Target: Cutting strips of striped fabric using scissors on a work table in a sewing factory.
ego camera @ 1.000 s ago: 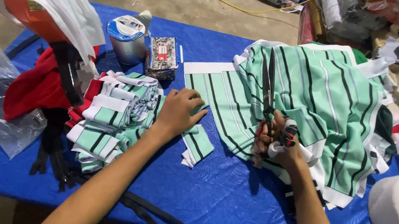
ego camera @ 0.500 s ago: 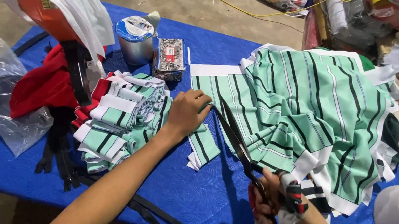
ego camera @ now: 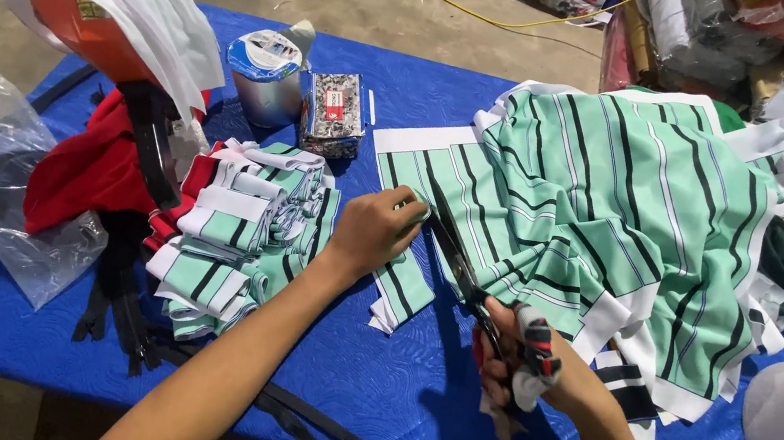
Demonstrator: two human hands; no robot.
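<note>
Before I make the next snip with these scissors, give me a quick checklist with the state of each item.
1. Right hand grips scissors handles: ok.
2. Left hand pins the green striped fabric flat beside the blades: ok.
3. Left fingers apart from the blades: cannot tell, they lie very close.
4. Blades lie along the strip edge: ok.
5. Pile of cut strips apart from the cutting line: ok.
6. Metal tin and small box away from the fabric being cut: ok.
</note>
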